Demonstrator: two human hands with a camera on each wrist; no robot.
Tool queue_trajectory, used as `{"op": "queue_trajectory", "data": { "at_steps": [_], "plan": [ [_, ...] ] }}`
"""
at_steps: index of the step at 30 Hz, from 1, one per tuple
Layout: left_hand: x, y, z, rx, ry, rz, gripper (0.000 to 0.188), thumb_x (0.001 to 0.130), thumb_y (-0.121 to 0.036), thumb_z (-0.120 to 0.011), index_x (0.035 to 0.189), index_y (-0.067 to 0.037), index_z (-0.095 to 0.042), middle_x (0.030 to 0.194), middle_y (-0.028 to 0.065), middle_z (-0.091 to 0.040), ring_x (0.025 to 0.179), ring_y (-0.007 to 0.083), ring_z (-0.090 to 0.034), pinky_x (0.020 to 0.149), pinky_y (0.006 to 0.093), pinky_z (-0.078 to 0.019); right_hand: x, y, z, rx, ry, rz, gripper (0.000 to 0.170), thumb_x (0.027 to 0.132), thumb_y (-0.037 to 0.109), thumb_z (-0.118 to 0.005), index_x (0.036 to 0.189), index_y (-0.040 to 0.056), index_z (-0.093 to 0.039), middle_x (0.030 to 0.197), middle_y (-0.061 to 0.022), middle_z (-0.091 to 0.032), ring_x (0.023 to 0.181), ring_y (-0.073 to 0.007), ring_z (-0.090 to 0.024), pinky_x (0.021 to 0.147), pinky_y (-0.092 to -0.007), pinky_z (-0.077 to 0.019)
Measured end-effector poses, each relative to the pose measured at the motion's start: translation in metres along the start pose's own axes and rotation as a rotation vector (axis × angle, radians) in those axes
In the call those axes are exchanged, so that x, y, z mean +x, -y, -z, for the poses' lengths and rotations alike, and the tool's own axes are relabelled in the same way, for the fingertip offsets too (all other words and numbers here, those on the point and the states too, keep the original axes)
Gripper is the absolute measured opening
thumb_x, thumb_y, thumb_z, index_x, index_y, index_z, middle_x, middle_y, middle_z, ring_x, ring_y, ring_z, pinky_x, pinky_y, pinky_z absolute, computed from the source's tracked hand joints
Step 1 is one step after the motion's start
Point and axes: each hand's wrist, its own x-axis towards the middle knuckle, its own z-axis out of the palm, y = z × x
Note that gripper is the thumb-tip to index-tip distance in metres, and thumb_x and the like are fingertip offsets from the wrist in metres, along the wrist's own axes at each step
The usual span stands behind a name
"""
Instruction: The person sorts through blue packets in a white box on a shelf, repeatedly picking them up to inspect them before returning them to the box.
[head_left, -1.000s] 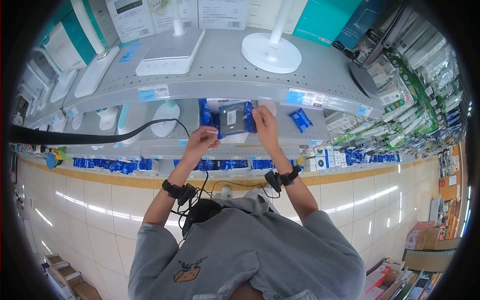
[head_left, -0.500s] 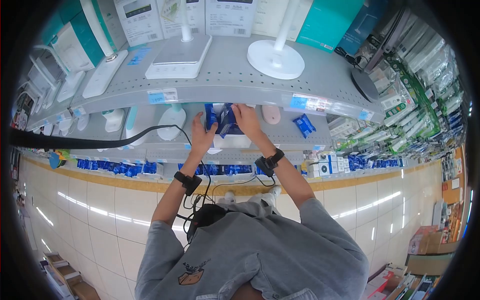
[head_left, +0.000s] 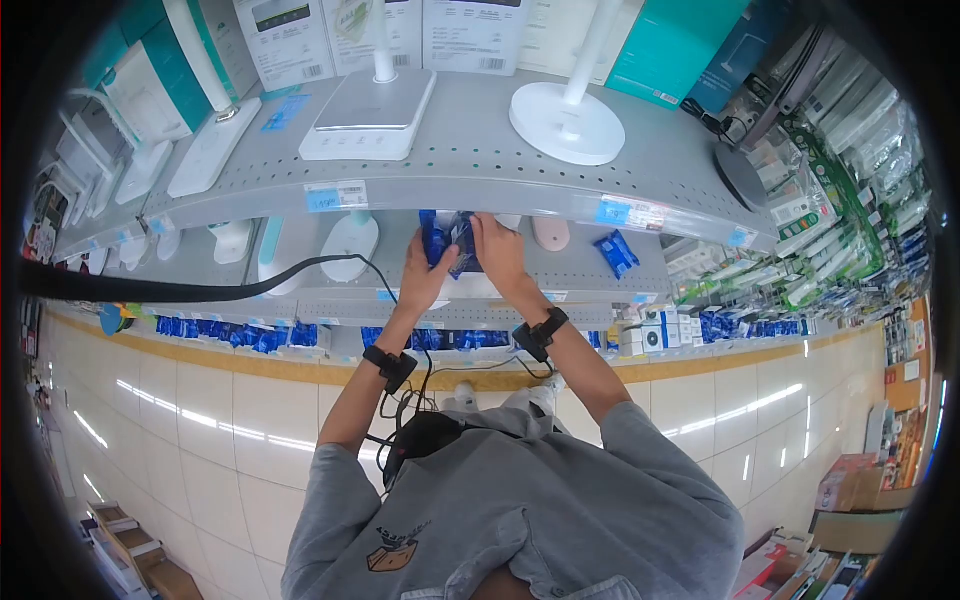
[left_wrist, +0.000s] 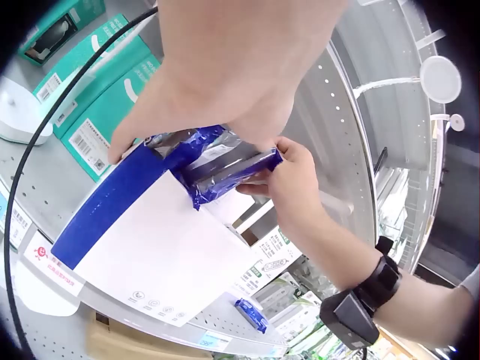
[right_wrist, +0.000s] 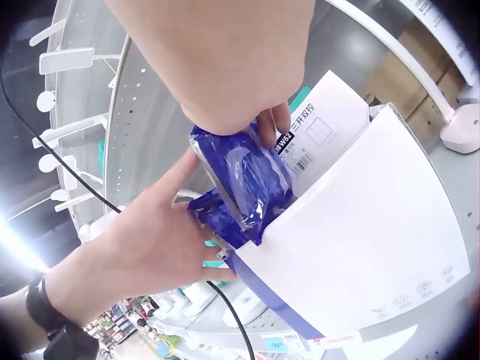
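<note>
A blue plastic packet with a clear window (right_wrist: pixel 247 176) is in my right hand (head_left: pixel 500 258), which pinches its edge with the fingertips. The packet stands tilted at the open top of a white box with a blue side (left_wrist: pixel 165 240). My left hand (head_left: pixel 425 275) is at the box's near corner, its thumb stretched along the packet and its other fingers extended by the box's side. Another blue packet (right_wrist: pixel 225 221) sits in the box under the left fingers. In the left wrist view, the right hand reaches in from the right; the left fingertips are partly hidden.
Over the hands runs a shelf edge with price tags (head_left: pixel 335 196), carrying white lamp bases (head_left: pixel 568 122). A loose blue packet (head_left: pixel 616 254) lies on the lower shelf at right, beside a pink oval base (head_left: pixel 551 233). A black cable (left_wrist: pixel 52 112) crosses near the left hand.
The packet, earlier held between both hands with its label side showing, has been turned and brought to the box. The left hand let go, moved aside, then came back in against the packets.
</note>
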Motion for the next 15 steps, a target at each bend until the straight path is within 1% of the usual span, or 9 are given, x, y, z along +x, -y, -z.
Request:
{"op": "queue_trajectory", "data": {
  "at_steps": [1,2,4,5,7,11,13,15],
  "plan": [
    [-0.003,-0.004,0.001,-0.005,0.036,-0.028,0.081,0.086,-0.042,-0.069,0.142,0.003,-0.032,0.131,0.0285,-0.047,0.118,0.0401,-0.053,0.101,0.0419,-0.0413,-0.001,-0.001,-0.003,0.002,-0.03,0.005,0.012,0.094,0.017,-0.057,0.095,0.0054,-0.059,0.07,-0.0129,-0.067,0.058,-0.0326,-0.065,0.05,-0.0407,-0.0514],
    [-0.004,-0.003,0.003,-0.007,0.034,-0.024,0.081,0.086,-0.042,-0.069,0.142,0.003,-0.032,0.131,0.0285,-0.047,0.118,0.0401,-0.053,0.101,0.0419,-0.0413,-0.002,-0.003,-0.005,0.003,-0.025,0.006,0.012,0.094,0.017,-0.057,0.095,0.0054,-0.059,0.07,-0.0129,-0.067,0.058,-0.0326,-0.065,0.05,-0.0407,-0.0514],
    [-0.006,0.003,0.007,0.074,0.066,-0.144,0.09,0.075,-0.033,-0.081,0.141,0.003,-0.032,0.131,0.0279,-0.046,0.117,0.0395,-0.053,0.099,0.0417,-0.0434,-0.001,-0.007,-0.01,-0.029,-0.008,-0.001,0.012,0.094,0.017,-0.057,0.096,0.0046,-0.059,0.07,-0.0147,-0.066,0.059,-0.0347,-0.065,0.051,-0.0422,-0.0512],
    [-0.006,0.005,0.008,0.074,0.063,-0.14,0.09,0.075,-0.033,-0.081,0.141,0.003,-0.032,0.131,0.0279,-0.046,0.117,0.0395,-0.053,0.099,0.0417,-0.0434,0.0,-0.008,-0.012,-0.027,-0.005,0.001,0.012,0.094,0.017,-0.057,0.096,0.0046,-0.059,0.07,-0.0147,-0.066,0.059,-0.0347,-0.065,0.051,-0.0422,-0.0512],
    [-0.005,0.007,0.011,0.1,0.054,-0.179,0.091,0.07,-0.024,-0.085,0.139,0.003,-0.033,0.127,0.0275,-0.049,0.115,0.0392,-0.055,0.097,0.0408,-0.0452,0.002,-0.011,-0.015,-0.066,0.033,0.004,0.018,0.095,0.018,-0.055,0.102,0.0023,-0.058,0.065,-0.0173,-0.065,0.055,-0.0354,-0.064,0.048,-0.0433,-0.052],
    [-0.004,0.01,0.011,0.093,-0.002,-0.174,0.088,0.067,-0.019,-0.086,0.136,0.002,-0.036,0.123,0.0272,-0.052,0.113,0.0397,-0.056,0.096,0.0414,-0.046,0.006,-0.011,-0.013,-0.024,0.042,0.017,0.019,0.096,0.019,-0.054,0.099,0.0017,-0.059,0.064,-0.0183,-0.064,0.054,-0.0367,-0.063,0.048,-0.0441,-0.0521],
    [-0.004,0.006,0.011,0.146,-0.023,-0.165,0.085,0.068,-0.018,-0.085,0.135,0.001,-0.037,0.12,0.027,-0.054,0.111,0.0407,-0.056,0.095,0.0423,-0.0463,0.008,-0.006,-0.01,-0.004,0.037,0.022,0.019,0.095,0.02,-0.055,0.097,0.0016,-0.06,0.064,-0.0191,-0.064,0.055,-0.0377,-0.063,0.048,-0.0447,-0.052],
    [-0.005,0.005,0.01,0.145,-0.031,-0.153,0.084,0.067,-0.017,-0.085,0.134,0.001,-0.038,0.12,0.0267,-0.054,0.111,0.0411,-0.056,0.094,0.0427,-0.0465,0.009,-0.003,-0.009,-0.005,0.046,0.017,0.019,0.095,0.02,-0.055,0.097,0.0019,-0.06,0.065,-0.0191,-0.064,0.055,-0.038,-0.063,0.048,-0.045,-0.052]
  ]
}}
